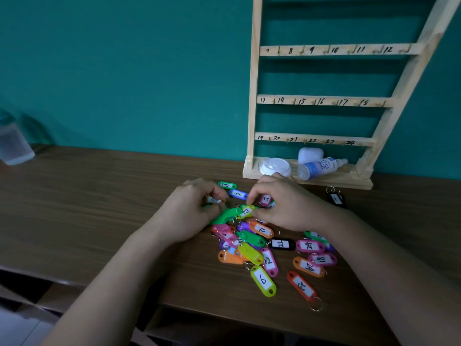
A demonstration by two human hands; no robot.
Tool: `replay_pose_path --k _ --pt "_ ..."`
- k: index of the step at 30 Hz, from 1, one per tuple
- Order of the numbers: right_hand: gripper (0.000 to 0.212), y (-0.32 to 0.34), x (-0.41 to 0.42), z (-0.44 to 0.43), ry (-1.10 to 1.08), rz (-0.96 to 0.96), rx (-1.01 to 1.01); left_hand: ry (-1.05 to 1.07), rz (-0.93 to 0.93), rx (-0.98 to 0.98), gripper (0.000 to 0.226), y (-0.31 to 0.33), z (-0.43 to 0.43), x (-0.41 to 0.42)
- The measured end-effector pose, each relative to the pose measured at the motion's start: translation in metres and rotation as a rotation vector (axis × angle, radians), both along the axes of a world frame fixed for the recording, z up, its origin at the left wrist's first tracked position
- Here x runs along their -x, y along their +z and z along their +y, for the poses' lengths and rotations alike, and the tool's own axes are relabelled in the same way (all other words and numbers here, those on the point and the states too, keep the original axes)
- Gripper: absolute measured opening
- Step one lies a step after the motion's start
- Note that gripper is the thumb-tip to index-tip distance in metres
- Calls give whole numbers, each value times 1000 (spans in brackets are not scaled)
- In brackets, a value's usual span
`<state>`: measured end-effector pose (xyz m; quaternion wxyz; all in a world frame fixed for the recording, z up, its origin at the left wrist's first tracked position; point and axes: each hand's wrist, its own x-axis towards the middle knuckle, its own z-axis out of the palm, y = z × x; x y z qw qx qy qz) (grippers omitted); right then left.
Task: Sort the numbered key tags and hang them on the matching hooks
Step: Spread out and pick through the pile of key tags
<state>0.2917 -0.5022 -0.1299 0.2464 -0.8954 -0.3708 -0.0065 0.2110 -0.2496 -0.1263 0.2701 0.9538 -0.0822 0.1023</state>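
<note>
While left hand (193, 208) pinches a tag (214, 200), right hand (287, 206) pinches yellow-green tag (247, 211).

Your light is dim and soft and falls from above: each rung of the pale wooden hook rack (324, 49) throws a dark band onto the teal painted wall (124, 71), while your left hand (192, 208) and right hand (287, 203) cast only faint shadow on the dark brown wood-grain desk (74, 208). At the centre the white labels of the bright plastic key tags (263, 280) read sharply. Toward the edges the wide lens bends the rack's right post outward, and the clear plastic bottle (13, 143) at far left is smeared and out of focus.
</note>
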Motion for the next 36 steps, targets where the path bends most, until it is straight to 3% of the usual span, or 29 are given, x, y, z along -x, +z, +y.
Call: replay_pose_path --k 4,12,17,22,28,36 --pt "18 0 -1 0 -2 -11 -3 -46 73 -42 25 -4 -8 -1" --pt "18 -1 -2 0 0 -10 -3 -24 80 8 14 -2 -8 -3" --pt "14 4 -3 -1 0 -3 -92 5 25 92 11 0 -8 -4" --pt "11 0 -8 -1 -144 17 -224 56 3 200 3 0 -14 -11" --pt "16 -12 -15 11 -354 -113 -250 129 1 134 5 -5 -20 -24" --pt "12 -13 -12 13 -335 -195 -130 127 -23 23 11 -8 -20 -28"
